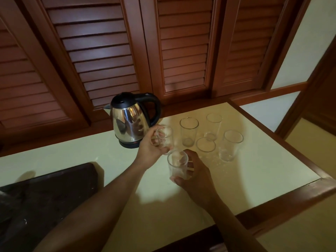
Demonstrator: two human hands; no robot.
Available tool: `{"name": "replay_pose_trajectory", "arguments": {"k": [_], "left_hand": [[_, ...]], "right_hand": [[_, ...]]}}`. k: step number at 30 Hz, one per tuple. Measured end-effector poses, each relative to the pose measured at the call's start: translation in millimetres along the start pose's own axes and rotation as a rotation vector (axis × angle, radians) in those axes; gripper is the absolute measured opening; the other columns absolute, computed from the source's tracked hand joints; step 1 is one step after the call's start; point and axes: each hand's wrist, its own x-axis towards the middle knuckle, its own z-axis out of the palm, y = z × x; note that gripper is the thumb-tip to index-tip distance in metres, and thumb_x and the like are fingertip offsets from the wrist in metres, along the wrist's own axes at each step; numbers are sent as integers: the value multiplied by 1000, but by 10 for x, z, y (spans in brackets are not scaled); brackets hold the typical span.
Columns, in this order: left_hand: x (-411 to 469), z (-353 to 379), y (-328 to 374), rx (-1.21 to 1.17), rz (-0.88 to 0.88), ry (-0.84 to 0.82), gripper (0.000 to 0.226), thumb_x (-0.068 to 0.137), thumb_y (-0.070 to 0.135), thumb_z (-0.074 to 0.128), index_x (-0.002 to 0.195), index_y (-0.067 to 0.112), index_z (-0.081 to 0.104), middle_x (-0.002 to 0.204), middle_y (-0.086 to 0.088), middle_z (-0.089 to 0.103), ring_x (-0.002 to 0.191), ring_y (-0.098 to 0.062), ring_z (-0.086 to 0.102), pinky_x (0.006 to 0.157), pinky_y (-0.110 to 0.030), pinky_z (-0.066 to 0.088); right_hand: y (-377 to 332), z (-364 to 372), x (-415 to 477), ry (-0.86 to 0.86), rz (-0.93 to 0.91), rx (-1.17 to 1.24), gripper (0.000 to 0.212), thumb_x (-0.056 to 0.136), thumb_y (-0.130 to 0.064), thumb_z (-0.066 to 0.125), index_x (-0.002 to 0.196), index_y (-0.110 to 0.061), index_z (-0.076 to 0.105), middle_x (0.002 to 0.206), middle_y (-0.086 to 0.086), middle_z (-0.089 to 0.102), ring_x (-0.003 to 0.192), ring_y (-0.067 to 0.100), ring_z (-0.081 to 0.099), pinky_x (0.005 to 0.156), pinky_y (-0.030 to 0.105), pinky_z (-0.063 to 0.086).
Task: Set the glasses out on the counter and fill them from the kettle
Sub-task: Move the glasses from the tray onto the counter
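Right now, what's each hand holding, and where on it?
Left hand grips a first glass round its side, next to the kettle. Right hand grips a second glass round its lower side.

Dark flat object (45,193) cropped by frame edge, identity unclear, kettle (127,119) base partly masked by left hand (150,148), left-held glass (167,136) motion-blurred, right-held glass (178,165) base covered by right hand (197,179)

Brown louvered wooden shutters (101,57), pale wall (298,51), dim light

Pale counter (72,157) with wood edging, steel kettle (127,122), four standing glasses (188,132), dark board (45,193)
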Motion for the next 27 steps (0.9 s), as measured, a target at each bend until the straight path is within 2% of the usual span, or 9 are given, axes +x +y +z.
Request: {"name": "replay_pose_trajectory", "arguments": {"k": [4,8,12,18,22,25,27], "left_hand": [[59,-21,-26,-4,4,-14,78,70,-6,92,130,30,58,132,-4,65,101,3,72,79,-16,58],[104,-44,-40,7,-4,-19,78,70,-4,93,131,32,58,132,-2,66,107,-3,73,80,-18,59],[135,-73,-83,24,-19,-42,86,70,0,94,143,22,55,136,-2,65,118,-17,71,87,-23,61],[119,-74,-42,39,-21,-54,84,73,0,93,143,22,54,135,2,64,113,-8,70,82,-16,58],[114,-91,-20,75,-29,-80,84,73,5,94,144,23,53,133,3,65,113,-4,70,86,-18,59],[103,-89,28,92,-40,-89,80,73,1,93,140,19,54,125,6,65,101,10,69,80,-15,59],[117,-101,52,116,-41,-103,81,71,1,94,139,19,53,123,9,62,98,11,68,78,-13,58]], "right_hand": [[9,39,66,6,-25,-7,70,66,-23,88,126,-36,54,116,-16,66,103,4,63,82,29,57],[4,73,97,18,-17,-12,70,66,-25,88,125,-38,53,115,-18,66,103,3,63,82,28,58],[7,79,105,5,-4,-31,72,65,-29,87,127,-38,50,116,-17,65,103,4,63,82,29,58],[27,92,97,5,-6,-56,73,66,-31,86,129,-37,50,117,-16,65,103,3,63,80,20,56],[24,91,94,7,-3,-44,72,66,-31,87,127,-39,50,116,-19,65,103,0,62,79,16,54],[-3,82,90,-2,0,-46,71,66,-30,87,123,-48,48,116,-19,65,102,-1,62,78,13,52],[-3,72,97,-5,1,-43,72,66,-28,87,118,-55,45,115,-21,64,102,-3,61,77,10,50]]}}
